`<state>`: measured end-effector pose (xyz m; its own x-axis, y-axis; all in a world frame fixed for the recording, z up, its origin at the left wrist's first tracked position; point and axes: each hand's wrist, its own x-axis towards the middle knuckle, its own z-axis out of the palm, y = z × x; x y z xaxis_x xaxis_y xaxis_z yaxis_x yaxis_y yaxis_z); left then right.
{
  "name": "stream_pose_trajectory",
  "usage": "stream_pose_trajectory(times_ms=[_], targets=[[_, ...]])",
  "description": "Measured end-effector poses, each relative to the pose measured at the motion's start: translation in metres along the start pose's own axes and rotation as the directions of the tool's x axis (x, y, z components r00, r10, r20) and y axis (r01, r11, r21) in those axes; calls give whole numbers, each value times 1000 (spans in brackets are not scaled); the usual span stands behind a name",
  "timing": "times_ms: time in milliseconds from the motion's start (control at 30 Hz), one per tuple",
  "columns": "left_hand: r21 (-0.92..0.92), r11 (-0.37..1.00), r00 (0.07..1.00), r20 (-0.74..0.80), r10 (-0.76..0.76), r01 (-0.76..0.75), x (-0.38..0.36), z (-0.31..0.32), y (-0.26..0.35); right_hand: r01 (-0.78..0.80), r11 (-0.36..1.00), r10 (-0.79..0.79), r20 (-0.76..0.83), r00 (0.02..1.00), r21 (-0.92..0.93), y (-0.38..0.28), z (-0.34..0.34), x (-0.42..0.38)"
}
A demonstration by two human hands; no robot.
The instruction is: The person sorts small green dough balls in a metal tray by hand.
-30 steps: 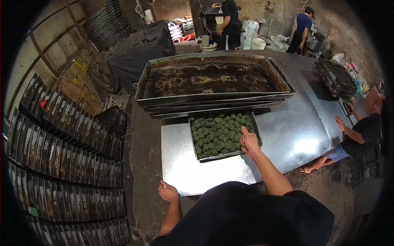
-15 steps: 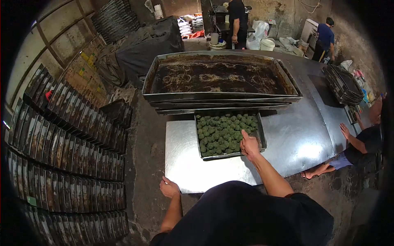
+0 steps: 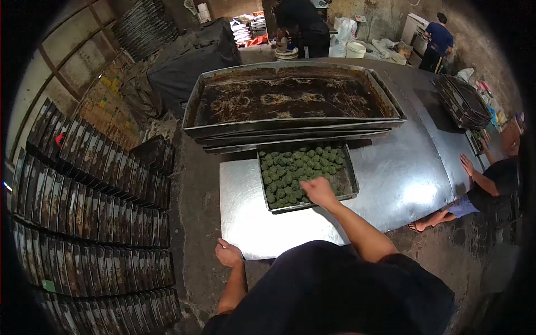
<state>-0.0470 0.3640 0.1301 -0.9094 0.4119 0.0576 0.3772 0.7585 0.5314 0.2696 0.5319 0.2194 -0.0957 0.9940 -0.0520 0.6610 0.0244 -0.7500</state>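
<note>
A shallow metal tray (image 3: 350, 176) lies on the metal table (image 3: 245, 223), with many dark green lumps (image 3: 296, 167) filling most of it. Over the front part of the tray is my right hand (image 3: 319, 191), its fingers curled down at the lumps; whether it pinches one is hidden. My left hand (image 3: 229, 253) is at the table's near left corner, its fingers curled round the edge. Behind the small tray stands a stack of large, stained trays (image 3: 290, 103), the top one holding no lumps.
Upright rows of dark trays (image 3: 95, 206) fill the left side. A covered heap (image 3: 190, 64) stands behind them. More trays (image 3: 463, 100) are stacked at the table's far right. A co-worker's hand (image 3: 469, 166) rests at the right edge; two people (image 3: 307, 25) (image 3: 438, 42) are at the back.
My right hand has moved left over the lumps. The view has shifted slightly. At the back, the person in black has bent down over a bucket.
</note>
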Motion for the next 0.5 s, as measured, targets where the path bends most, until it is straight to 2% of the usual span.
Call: stream_pose_trajectory(times_ms=[33, 100, 133, 200, 233, 267, 300, 333, 367, 433, 500], targets=[[9, 1000, 1000, 24, -6, 5, -1, -3, 3, -10, 1000, 10, -1, 1000, 3, -7, 2, 3], [6, 1000, 1000, 18, -11, 11, -1, -2, 3, 182, 983, -178, -116, 977, 33, -32, 4, 6], [-4, 1000, 1000, 8, -24, 24, -1, 0, 3, 179, 983, -174, -113, 978, 37, -42, -10, 5], [-1, 1000, 1000, 6, -9, 9, 1, 2, 0, -36, 981, 30, 34, 999, 191, -57, -43, 3], [-1, 1000, 1000, 8, 6, -6, 1, 3, -2, 66, 997, -66, 2, 998, 38, -31, -48, 7], [-10, 1000, 999, -26, 22, -22, 1, 4, -3, 45, 949, -72, -78, 994, -313, 5, -44, 12], [-7, 1000, 1000, -21, 13, -13, 0, 4, -3, -79, 884, 77, -24, 997, -461, 27, -52, 11], [-6, 1000, 1000, 0, 23, -23, 1, 1, -4, -134, 783, 150, -24, 988, -607, 59, -52, 11], [-11, 999, 999, 18, 31, -31, 2, 0, -2, -126, 779, 144, -21, 989, -615, 93, -42, 14], [-32, 999, 1000, 5, 26, -26, 0, 0, 3, -233, 779, 293, 10, 956, -582, 141, -23, 21], [-32, 999, 999, 1, 38, -38, -2, -5, 2, -174, 794, 246, 46, 968, -582, 108, -35, 5]])
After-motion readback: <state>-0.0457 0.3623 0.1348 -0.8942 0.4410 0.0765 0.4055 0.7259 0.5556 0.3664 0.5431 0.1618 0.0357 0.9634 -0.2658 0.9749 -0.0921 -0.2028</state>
